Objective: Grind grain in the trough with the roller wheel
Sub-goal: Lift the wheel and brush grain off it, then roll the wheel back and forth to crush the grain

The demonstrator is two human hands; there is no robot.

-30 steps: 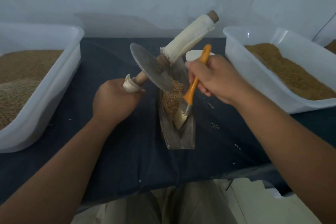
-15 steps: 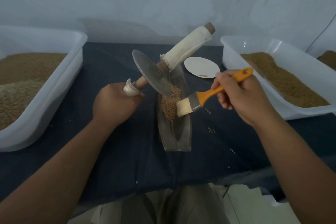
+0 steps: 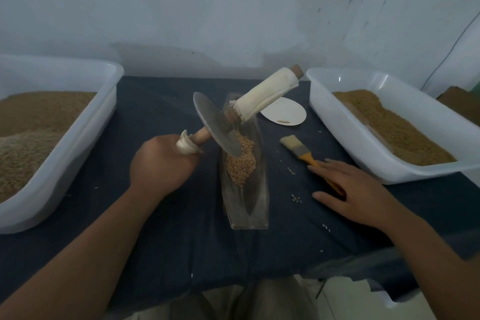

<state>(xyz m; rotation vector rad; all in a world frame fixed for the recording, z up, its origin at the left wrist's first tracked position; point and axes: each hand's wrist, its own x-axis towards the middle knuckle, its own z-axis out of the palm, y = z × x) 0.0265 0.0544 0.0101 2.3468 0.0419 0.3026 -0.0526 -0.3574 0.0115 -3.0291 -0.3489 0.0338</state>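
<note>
A narrow metal trough point(image 3: 244, 205) lies lengthwise on the dark cloth, with a heap of grain point(image 3: 240, 163) in its middle. The roller wheel point(image 3: 215, 125), a metal disc on a wooden axle, stands tilted with its lower edge in the grain. My left hand point(image 3: 161, 161) grips the near, cloth-wrapped end of the axle. The far end, wrapped in white cloth point(image 3: 267, 95), sticks up to the right with nothing holding it. My right hand point(image 3: 355, 192) lies flat with straight fingers over the orange handle of a brush point(image 3: 298, 149), which rests on the cloth right of the trough.
A white plastic tub point(image 3: 78, 138) of brown grain stands at the left, another tub point(image 3: 337, 132) of ground grain at the right. A white paper disc point(image 3: 284, 112) lies behind the trough. Loose grains point(image 3: 296, 199) are scattered on the dark cloth point(image 3: 155, 241).
My right hand carried the brush out of the trough to the right, laid it on the cloth and straightened its fingers. The left hand and wheel stayed in place.
</note>
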